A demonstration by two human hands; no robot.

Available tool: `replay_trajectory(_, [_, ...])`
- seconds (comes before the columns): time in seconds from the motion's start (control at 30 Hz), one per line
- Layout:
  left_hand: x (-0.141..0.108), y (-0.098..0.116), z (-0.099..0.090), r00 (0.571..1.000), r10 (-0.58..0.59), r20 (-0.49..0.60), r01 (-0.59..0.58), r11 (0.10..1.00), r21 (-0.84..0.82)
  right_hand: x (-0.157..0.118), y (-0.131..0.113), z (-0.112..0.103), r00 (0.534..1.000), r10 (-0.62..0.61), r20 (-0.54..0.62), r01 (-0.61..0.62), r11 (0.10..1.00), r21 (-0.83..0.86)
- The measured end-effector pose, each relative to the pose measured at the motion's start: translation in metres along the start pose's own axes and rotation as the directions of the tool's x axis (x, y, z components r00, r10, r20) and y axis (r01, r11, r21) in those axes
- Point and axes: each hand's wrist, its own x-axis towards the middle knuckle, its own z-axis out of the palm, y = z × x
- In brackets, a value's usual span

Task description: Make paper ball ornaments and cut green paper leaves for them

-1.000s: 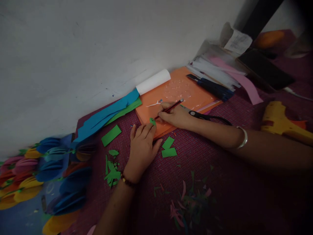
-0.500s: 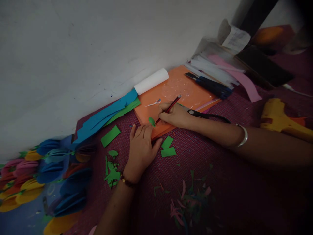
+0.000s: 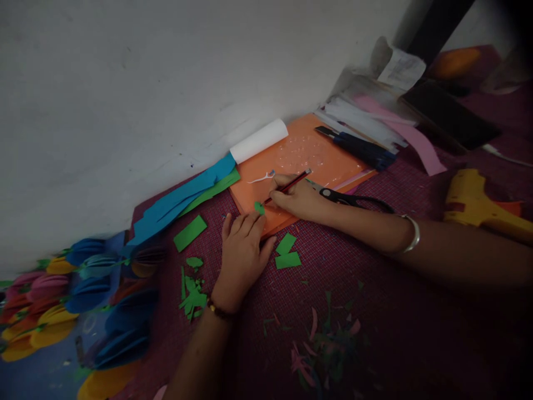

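Pink scraps [image 3: 300, 366] and thin green bits lie nearest, on the dark red checked cloth [image 3: 258, 344]; a heap of green scraps [image 3: 194, 300] lies beside the left wrist, and folded paper shapes [image 3: 54, 322] in many colours are off to the left.

The left hand [image 3: 241, 258] lies palm down, thumb apart from the fingers, its fingertips at the edge of a small green leaf [image 3: 259, 208] on the orange sheet [image 3: 250, 189]; 2 green paper pieces [image 3: 288, 259] lie near its thumb, and 1 larger green rectangle [image 3: 190, 233] lies to its left. The right hand [image 3: 302, 200] is closed around a pencil [image 3: 297, 180], tilted, its point at the leaf; scissors [image 3: 358, 201] lie partly behind the right forearm, and a yellow glue gun [image 3: 466, 197] is farther right.

Beyond the hands are a white floss pick [image 3: 262, 178] and a blue cutter [image 3: 360, 147]; blue strips [image 3: 179, 200], a white roll [image 3: 259, 141] and a pink strip [image 3: 420, 144] lie farther back, near the wall [image 3: 145, 83].
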Motion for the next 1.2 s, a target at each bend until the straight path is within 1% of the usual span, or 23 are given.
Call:
replay_trajectory(0.17, [-0.0001,-0.0004,0.0009,1.0,0.006,-0.001,-0.006,1.0,0.007,-0.0006,-0.0024,-0.0004,0.999,0.049,-0.001,-0.049,0.998,0.035])
replay_trajectory(0.27, [0.0,-0.0005,0.0013,1.0,0.008,-0.003,-0.008,1.0,0.003,-0.0002,-0.0022,0.001,1.0,0.017,0.018,-0.018,1.0,0.013])
replay_trajectory(0.37, [0.0,-0.0005,0.0011,1.0,0.004,-0.011,-0.004,1.0,-0.005,0.0005,0.0,0.0031,1.0,0.008,0.007,-0.008,1.0,-0.023])
replay_trajectory(0.47, [0.0,-0.0003,0.0009,1.0,0.004,-0.016,-0.004,1.0,-0.009,0.0004,0.0013,0.0043,0.999,0.029,-0.013,-0.029,0.999,0.016])
replay_trajectory(0.57, [-0.0001,-0.0003,0.001,1.0,0.008,-0.017,-0.008,1.0,-0.002,-0.0008,-0.0002,0.004,0.999,0.034,0.018,-0.035,0.998,0.056])
replay_trajectory(0.67, [0.0,-0.0002,0.0015,1.0,0.006,-0.016,-0.006,1.0,0.004,-0.0022,-0.0033,0.0028,0.998,0.034,0.061,-0.038,0.997,0.061])
replay_trajectory(0.87, [0.0001,0.0004,0.0018,1.0,0.007,-0.012,-0.006,1.0,0.013,-0.0031,-0.0079,0.0016,0.994,0.051,0.093,-0.051,0.999,-0.002])
replay_trajectory(0.93, [0.0002,0.0006,0.0015,1.0,0.006,-0.007,-0.005,1.0,0.015,-0.0025,-0.0067,0.002,0.995,0.048,0.087,-0.046,0.999,-0.02])
replay_trajectory(1.0, [0.0002,0.0008,0.0009,1.0,0.004,-0.004,-0.004,1.0,0.013,-0.0017,-0.0042,0.0025,0.997,0.043,0.057,-0.043,0.999,0.0])
replay_trajectory(1.1, [0.0,0.0008,0.0001,1.0,0.005,-0.004,-0.005,1.0,0.009,-0.0008,-0.0004,0.0028,0.999,0.029,0.022,-0.03,0.997,0.077])
replay_trajectory(1.2, [-0.0004,0.0006,-0.0002,1.0,0.008,-0.004,-0.008,1.0,0.006,-0.0015,0.0001,0.0025,0.999,0.025,0.026,-0.028,0.991,0.129])
